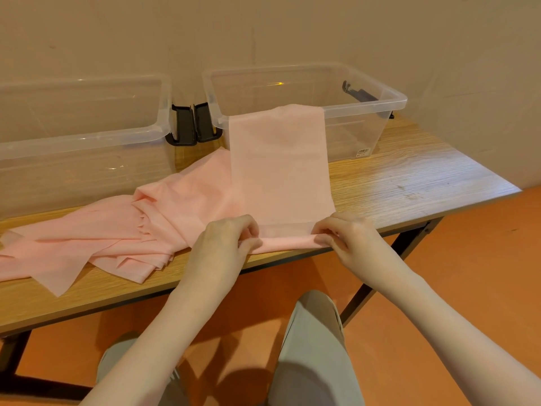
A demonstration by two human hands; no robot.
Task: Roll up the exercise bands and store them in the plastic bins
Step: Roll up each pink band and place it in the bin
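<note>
Left hand [224, 240]: fingers and thumb curled, pinching the left end of the rolled near edge of the stretched band.
Right hand [348, 237]: fingers and thumb curled, pinching the right end of the same rolled edge, at the table's near edge.
Stretched band [279, 168]: one pink band, flat and taut, running from the roll between the hands up and over the front rim of the right bin; its far end hangs over that rim.
Roll: a narrow first turn only, lying between the two hands.
Band pile [117, 230]: loose pink bands heaped on the table left of the hands, overlapping and creased; the number cannot be told, and the pile is cut off at the left border.
Bins: two clear plastic ones, side by side at the back of the table. The left bin [87, 139] is cut off at the left border; the right bin [366, 106] shows whole apart from the part behind the band.
Latches: two black latches [191, 124] touching between the bins, a third on the right bin's far side.
Table [409, 177]: wood-grain top on dark legs.
Around: beige wall behind, orange floor below, the person's knees in pale trousers under the table edge.
</note>
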